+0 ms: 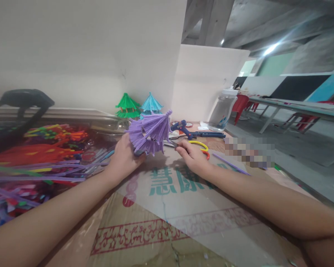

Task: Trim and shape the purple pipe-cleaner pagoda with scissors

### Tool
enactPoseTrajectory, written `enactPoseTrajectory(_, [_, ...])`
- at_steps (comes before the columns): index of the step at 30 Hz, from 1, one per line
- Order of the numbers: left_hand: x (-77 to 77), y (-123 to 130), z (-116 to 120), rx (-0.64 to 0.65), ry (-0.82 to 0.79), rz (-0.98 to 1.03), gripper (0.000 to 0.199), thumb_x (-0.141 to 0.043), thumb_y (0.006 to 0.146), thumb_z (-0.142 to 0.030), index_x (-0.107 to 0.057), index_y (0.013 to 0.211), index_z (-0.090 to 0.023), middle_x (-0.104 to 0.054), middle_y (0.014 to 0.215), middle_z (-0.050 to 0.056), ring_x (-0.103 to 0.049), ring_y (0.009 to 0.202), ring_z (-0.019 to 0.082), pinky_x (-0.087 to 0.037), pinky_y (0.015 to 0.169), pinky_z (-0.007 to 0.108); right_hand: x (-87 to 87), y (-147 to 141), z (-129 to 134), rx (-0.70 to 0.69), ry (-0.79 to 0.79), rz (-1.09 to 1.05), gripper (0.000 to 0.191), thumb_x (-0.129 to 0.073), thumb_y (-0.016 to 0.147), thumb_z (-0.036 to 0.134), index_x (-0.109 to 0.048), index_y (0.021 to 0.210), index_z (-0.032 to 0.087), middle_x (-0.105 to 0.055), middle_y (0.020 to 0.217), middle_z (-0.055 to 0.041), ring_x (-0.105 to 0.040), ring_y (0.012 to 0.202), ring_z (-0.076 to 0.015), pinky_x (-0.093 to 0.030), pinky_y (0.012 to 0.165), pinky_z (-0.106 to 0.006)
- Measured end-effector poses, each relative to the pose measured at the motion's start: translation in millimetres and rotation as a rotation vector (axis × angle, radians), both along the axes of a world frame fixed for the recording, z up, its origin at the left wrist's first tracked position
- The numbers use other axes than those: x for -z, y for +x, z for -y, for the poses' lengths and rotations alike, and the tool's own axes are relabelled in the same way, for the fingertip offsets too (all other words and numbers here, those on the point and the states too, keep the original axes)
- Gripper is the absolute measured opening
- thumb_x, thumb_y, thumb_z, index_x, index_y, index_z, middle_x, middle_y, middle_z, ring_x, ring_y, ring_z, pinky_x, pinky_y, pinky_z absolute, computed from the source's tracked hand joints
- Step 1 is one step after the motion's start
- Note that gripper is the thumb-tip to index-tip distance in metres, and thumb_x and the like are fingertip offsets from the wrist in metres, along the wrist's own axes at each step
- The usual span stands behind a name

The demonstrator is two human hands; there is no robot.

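Holding the purple model (pixel 156 125) in closed fingers, your left hand (pixel 124 155) has it above the table (pixel 80 244), toward the far edge. Your right hand's (pixel 194 157) fingers are narrow at the scissors (pixel 198 142); whether they grip, you cannot tell. Green (pixel 126 105) and blue models (pixel 150 104) stand along the far edge, the bottle (pixel 223 109) at the far right corner.

A pale wall (pixel 83 48) fills the left; past a lower white panel (pixel 203 81), red chairs (pixel 240 104) stand by a long table (pixel 292 105) on grey floor (pixel 300 159) under a bright light (pixel 271 49).
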State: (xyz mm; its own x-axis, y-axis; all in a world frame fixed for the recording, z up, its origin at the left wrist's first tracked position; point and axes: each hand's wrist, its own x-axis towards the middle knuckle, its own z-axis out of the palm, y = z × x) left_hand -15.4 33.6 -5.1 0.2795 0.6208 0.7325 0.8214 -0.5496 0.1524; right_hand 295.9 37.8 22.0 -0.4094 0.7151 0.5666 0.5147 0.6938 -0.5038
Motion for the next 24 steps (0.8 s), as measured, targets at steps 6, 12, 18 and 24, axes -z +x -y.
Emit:
enactPoseTrajectory(6, [1.0, -0.2, -1.7, -0.016, -0.007, 0.002, 0.062, -0.071, 0.095, -0.037, -0.052, 0.152, -0.023, -0.063, 0.151, 0.017, -0.058, 0.146, 0.042, -0.051, 0.123, 0.063, -0.4, 0.2, 1.7, -0.012, 0.001, -0.006, 0.019, -0.054, 0.107, 0.041, -0.059, 0.096, 0.026, -0.072, 0.085, -0.0039, -0.066, 0.079, -0.0242, -0.043, 0.072, -0.034])
enactPoseTrajectory(12, [0.4, -1.1, -2.2, -0.001, -0.012, -0.002, 0.065, -0.07, 0.097, -0.041, -0.053, 0.156, -0.022, -0.064, 0.149, 0.018, -0.059, 0.145, 0.043, -0.051, 0.121, 0.063, 1.0, 0.6, 0.0, 0.004, -0.004, 0.009, 0.021, -0.053, 0.109, 0.041, -0.062, 0.098, 0.026, -0.072, 0.084, -0.0041, -0.065, 0.078, -0.0243, -0.043, 0.072, -0.034])
enactPoseTrajectory(18, [1.8, -0.3, -1.8, -0.008, -0.01, 0.008, 0.065, -0.07, 0.097, -0.04, -0.052, 0.157, -0.021, -0.063, 0.15, 0.02, -0.058, 0.145, 0.045, -0.052, 0.12, 0.064, 2.0, 0.6, -1.5, 0.008, -0.004, 0.023, 0.021, -0.053, 0.109, 0.039, -0.064, 0.097, 0.026, -0.071, 0.083, -0.0036, -0.065, 0.078, -0.0241, -0.042, 0.072, -0.034])
enactPoseTrajectory(24, [1.0, -1.0, -1.7, -0.01, -0.02, -0.005, 0.067, -0.07, 0.097, -0.042, -0.052, 0.158, -0.021, -0.062, 0.153, 0.019, -0.057, 0.148, 0.044, -0.05, 0.123, 0.063, 2.6, 1.0, -2.5, 0.008, 0.019, 0.034, 0.02, -0.055, 0.11, 0.038, -0.065, 0.097, 0.026, -0.071, 0.082, -0.0033, -0.066, 0.077, -0.0237, -0.042, 0.071, -0.033])
